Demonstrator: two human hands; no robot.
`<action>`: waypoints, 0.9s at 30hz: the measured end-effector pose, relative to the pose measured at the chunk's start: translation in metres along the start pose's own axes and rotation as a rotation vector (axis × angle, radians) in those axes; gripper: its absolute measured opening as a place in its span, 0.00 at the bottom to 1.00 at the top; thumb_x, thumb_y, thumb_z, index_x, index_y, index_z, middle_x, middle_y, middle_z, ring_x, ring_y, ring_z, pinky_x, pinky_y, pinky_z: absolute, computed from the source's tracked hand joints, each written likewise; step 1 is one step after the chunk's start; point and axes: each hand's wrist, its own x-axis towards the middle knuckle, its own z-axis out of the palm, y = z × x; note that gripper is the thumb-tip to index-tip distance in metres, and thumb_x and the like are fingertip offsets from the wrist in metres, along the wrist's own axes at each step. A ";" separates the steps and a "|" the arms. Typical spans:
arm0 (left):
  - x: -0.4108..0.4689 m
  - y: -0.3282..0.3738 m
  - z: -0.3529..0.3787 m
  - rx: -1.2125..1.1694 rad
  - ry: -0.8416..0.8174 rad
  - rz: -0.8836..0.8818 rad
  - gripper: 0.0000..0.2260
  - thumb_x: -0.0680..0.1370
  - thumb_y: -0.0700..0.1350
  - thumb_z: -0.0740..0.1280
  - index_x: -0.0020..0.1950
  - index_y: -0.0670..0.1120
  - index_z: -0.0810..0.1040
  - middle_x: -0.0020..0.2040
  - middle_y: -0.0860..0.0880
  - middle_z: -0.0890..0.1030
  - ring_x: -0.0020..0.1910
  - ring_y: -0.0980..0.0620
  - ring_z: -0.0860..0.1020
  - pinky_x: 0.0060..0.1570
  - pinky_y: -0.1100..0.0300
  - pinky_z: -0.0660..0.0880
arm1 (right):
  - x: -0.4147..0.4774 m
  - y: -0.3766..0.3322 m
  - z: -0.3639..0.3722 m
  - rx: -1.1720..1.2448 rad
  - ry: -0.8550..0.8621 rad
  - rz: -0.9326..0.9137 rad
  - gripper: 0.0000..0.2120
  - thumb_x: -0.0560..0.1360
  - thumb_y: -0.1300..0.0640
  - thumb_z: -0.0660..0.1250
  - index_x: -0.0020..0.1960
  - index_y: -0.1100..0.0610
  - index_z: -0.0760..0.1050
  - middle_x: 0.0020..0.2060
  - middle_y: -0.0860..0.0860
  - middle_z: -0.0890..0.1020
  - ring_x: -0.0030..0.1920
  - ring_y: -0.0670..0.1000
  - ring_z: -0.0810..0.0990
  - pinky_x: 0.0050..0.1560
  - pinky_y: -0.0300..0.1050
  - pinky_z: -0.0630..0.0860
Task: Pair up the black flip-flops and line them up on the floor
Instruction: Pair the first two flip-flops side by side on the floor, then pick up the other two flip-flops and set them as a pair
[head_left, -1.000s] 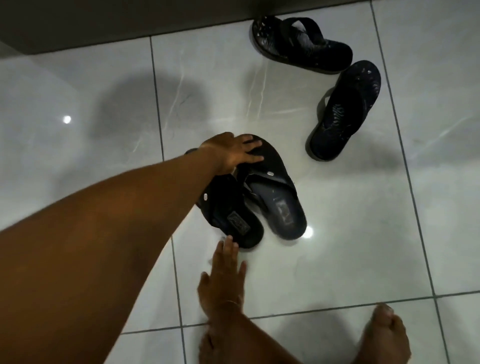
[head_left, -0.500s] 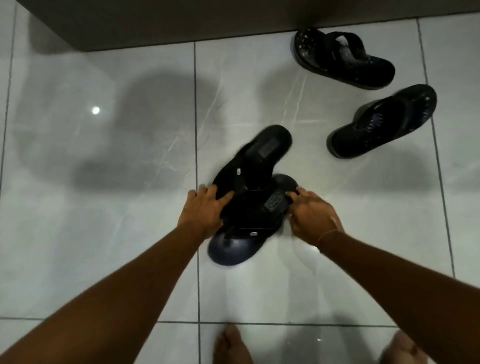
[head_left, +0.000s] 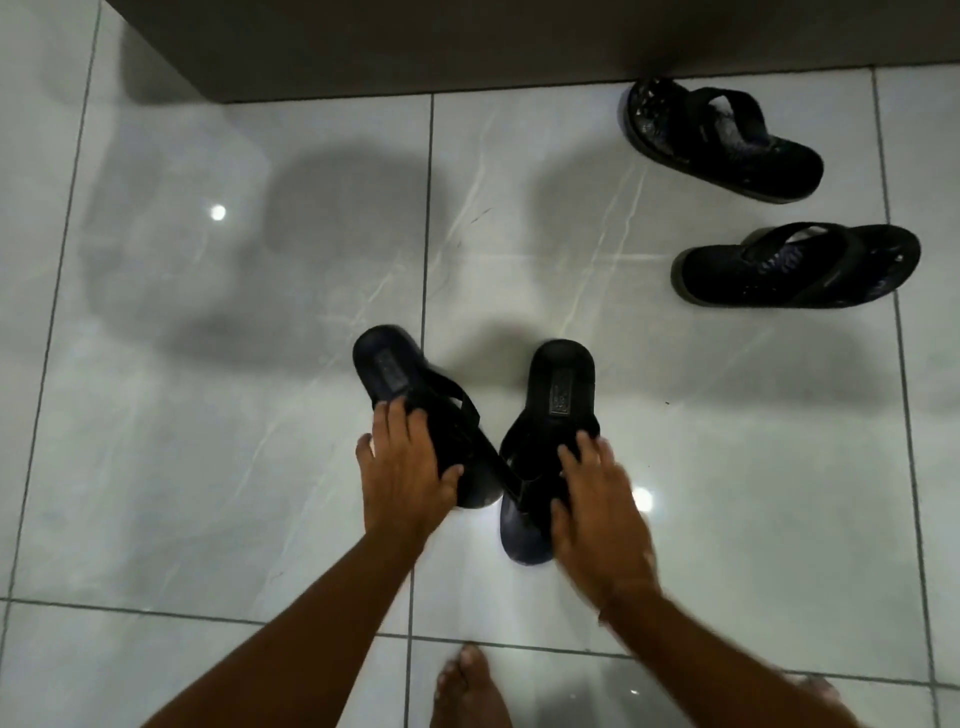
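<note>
Two flip-flops are being paired on the floor (head_left: 208, 415): the left hand (head_left: 402, 470) presses one flip-flop (head_left: 410, 400), the right hand (head_left: 597, 499) another (head_left: 556, 410). Next, probably, their heels must be brought parallel. A second pair (head_left: 748, 208) lies well apart, unaligned.

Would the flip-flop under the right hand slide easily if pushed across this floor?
Probably: the flip-flop lies flat on glossy tile, so it should slide, not tip. It looks light. The right hand presses its front.
</note>
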 end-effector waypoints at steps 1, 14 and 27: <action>0.004 -0.005 0.004 0.004 -0.116 -0.022 0.43 0.68 0.60 0.73 0.75 0.44 0.57 0.76 0.39 0.59 0.76 0.36 0.56 0.68 0.38 0.63 | -0.017 -0.002 0.016 0.009 -0.079 0.020 0.32 0.78 0.51 0.58 0.78 0.55 0.51 0.79 0.55 0.49 0.78 0.58 0.48 0.77 0.54 0.53; 0.030 -0.034 0.010 0.224 -0.177 0.364 0.44 0.65 0.56 0.71 0.78 0.49 0.56 0.79 0.42 0.55 0.78 0.39 0.47 0.75 0.39 0.52 | 0.053 0.004 0.022 -0.199 -0.186 -0.119 0.42 0.74 0.57 0.63 0.78 0.57 0.39 0.79 0.55 0.45 0.78 0.57 0.42 0.77 0.56 0.38; 0.163 0.263 -0.049 0.022 -0.001 0.632 0.34 0.73 0.42 0.64 0.78 0.47 0.55 0.80 0.45 0.50 0.79 0.45 0.47 0.76 0.49 0.50 | 0.167 0.244 -0.216 -0.158 0.144 0.265 0.39 0.74 0.49 0.65 0.78 0.43 0.47 0.79 0.57 0.45 0.77 0.62 0.46 0.75 0.62 0.55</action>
